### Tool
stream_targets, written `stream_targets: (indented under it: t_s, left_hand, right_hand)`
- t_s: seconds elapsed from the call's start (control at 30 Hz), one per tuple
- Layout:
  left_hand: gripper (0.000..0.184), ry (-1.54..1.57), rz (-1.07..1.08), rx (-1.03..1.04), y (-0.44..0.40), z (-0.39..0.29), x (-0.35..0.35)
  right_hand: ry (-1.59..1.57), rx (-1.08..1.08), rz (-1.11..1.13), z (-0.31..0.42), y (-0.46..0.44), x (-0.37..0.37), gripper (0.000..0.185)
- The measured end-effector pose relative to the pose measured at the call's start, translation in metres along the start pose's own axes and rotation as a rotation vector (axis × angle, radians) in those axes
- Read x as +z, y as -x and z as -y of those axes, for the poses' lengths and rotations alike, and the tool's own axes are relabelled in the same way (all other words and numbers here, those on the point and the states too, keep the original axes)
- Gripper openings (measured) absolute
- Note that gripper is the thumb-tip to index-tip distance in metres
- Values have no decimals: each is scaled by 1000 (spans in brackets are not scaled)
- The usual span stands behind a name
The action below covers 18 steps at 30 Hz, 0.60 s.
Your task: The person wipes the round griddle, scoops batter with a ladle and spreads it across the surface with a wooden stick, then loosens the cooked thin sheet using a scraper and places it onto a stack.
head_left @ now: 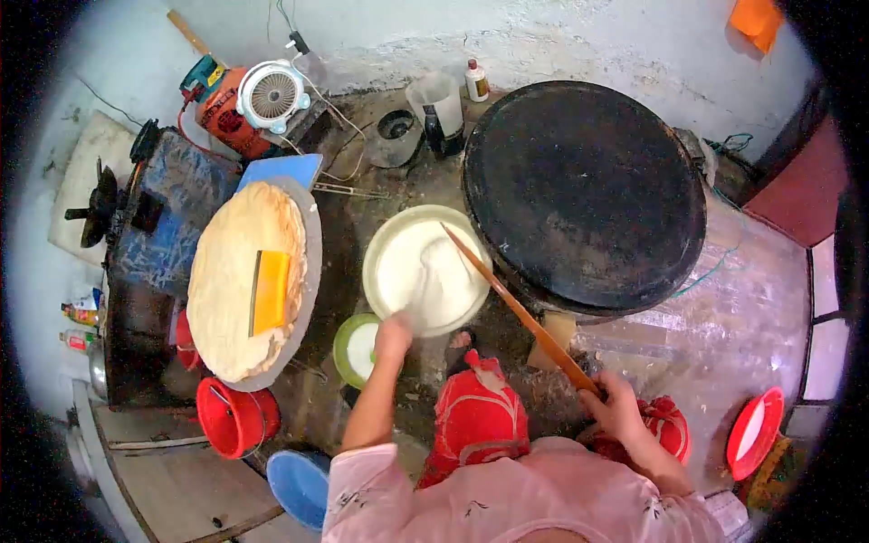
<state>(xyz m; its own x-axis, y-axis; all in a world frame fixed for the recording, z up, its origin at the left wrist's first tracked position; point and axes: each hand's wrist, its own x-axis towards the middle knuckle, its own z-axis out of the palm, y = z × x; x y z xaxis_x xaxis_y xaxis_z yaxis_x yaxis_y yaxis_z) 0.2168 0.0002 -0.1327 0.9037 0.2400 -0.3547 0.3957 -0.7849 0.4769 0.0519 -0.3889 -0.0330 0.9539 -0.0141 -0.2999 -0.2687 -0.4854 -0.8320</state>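
My left hand (394,337) is closed around the handle of a ladle (422,288), blurred, whose bowl end dips into white batter (398,262). The batter fills a wide pale basin (373,291) on the floor. In my right hand (617,405) is a long wooden spatula (534,331), its narrow tip resting over the batter near the basin's far side. A large round black griddle (584,195) stands right of the basin. Close to my left wrist sits a green bowl (341,355) with something white inside.
At left, a stack of thin round flatbreads (226,290) lies on a round board (312,262), with a yellow scraper (271,291) on top. A red bucket (237,418) and blue basin (299,489) stand below. Behind are a blower (273,96), gas cylinder (228,122) and pitcher (436,95).
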Motion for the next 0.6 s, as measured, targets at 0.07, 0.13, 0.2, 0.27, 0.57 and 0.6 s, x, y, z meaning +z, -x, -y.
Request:
stream_targets:
  t_s: [0.07,0.13,0.2,0.27,0.57,0.6]
  left_hand:
    - [29,-113,-13,-17,-4,-4,17]
    - [28,-345,67,17,-9,2,38]
    - [29,-340,157,77,0,20,31]
    - [29,-157,82,41,20,28,0]
    - [11,898,515,-522,18,9,30]
    - [10,1141,637,-608,18,9,19]
  right_hand:
    - [65,19,-2,5,-3,2,21]
    - [38,-13,-17,7,-4,4,21]
    - [18,-38,-28,10,-7,0,21]
    - [55,-9,-10,18,-3,-3,21]
    - [43,38,-52,2,-2,1,21]
    - [46,39,-53,3,-2,-1,21]
